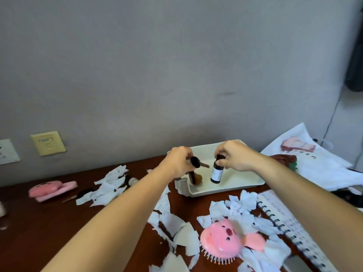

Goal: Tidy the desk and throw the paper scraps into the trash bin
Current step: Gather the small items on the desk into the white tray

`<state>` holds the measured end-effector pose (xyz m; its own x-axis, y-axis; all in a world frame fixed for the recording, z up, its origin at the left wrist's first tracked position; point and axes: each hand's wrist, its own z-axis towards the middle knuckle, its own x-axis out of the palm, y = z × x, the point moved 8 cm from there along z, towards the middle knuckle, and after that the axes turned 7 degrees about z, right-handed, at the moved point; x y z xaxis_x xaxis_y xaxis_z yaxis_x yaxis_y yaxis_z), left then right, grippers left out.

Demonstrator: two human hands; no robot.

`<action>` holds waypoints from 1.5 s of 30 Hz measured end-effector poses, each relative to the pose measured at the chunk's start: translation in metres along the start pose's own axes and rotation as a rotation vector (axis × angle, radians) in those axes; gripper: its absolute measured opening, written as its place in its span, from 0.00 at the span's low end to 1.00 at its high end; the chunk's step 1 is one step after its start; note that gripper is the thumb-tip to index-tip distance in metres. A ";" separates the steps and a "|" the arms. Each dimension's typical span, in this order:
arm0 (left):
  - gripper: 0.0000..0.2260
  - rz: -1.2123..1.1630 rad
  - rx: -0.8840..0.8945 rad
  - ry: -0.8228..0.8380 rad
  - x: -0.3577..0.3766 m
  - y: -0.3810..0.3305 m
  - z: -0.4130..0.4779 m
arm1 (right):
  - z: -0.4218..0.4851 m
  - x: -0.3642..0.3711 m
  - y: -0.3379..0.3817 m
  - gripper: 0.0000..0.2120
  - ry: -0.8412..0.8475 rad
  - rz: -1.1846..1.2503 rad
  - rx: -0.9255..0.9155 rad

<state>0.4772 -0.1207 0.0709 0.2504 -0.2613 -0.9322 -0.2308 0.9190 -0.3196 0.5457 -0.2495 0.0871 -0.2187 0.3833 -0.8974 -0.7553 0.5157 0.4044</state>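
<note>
Torn white paper scraps [172, 218] lie scattered over the dark wooden desk [59, 222]: one heap near the left, another running down the middle, more around a pink brush [224, 237] at the front. No bin is in view.

At the back of the desk stands a white tray [235, 188]. Over it both hands work. The left hand [176, 163] pinches a key [197, 162] by its black head, fingers pressed together on it, the blade pointing right. Below that hand, a brown object [195, 178] stands in the tray's left end; what it is cannot be told. The right hand [237, 159] grips the black cap of a small dark bottle [217, 172] with a white label, held upright with its base at the tray's floor.

Beside the tray to the right lies a white cloth [314, 161], and in front of that a spiral notebook [290, 224]. A pink plush [51, 190] sits far left.
</note>
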 end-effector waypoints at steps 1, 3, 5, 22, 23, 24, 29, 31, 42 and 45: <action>0.12 0.078 -0.010 0.027 0.004 0.002 0.001 | 0.001 0.003 0.001 0.03 0.008 -0.005 -0.006; 0.12 0.166 -0.041 0.076 0.009 0.005 0.004 | 0.004 0.011 0.002 0.02 0.033 0.006 -0.010; 0.12 0.225 -0.050 0.117 0.016 0.005 0.008 | 0.006 0.019 0.005 0.03 0.051 -0.015 -0.008; 0.16 0.399 -0.033 0.319 0.048 0.003 0.002 | 0.002 0.043 0.008 0.19 0.160 -0.057 0.048; 0.17 0.403 -0.042 0.311 0.044 0.003 -0.002 | -0.001 0.038 0.010 0.19 0.153 -0.060 0.043; 0.18 0.400 -0.042 0.308 0.039 0.002 -0.007 | -0.003 0.034 0.012 0.19 0.143 -0.068 0.035; 0.21 0.341 0.029 0.261 0.012 -0.016 -0.043 | -0.026 0.011 0.023 0.17 0.123 -0.071 0.017; 0.22 0.334 0.072 0.246 0.003 -0.025 -0.062 | -0.043 0.003 0.028 0.17 0.119 -0.061 0.014; 0.27 0.287 0.359 0.201 -0.006 -0.080 -0.153 | -0.170 -0.007 0.020 0.15 0.110 -0.100 0.118; 0.29 0.243 0.357 0.251 0.016 -0.082 -0.163 | -0.197 0.008 0.004 0.16 0.156 -0.139 0.193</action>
<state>0.3473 -0.2487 0.0546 -0.0149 -0.0494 -0.9987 0.0933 0.9944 -0.0506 0.4193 -0.3957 0.0462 -0.2251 0.1843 -0.9567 -0.6565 0.6969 0.2887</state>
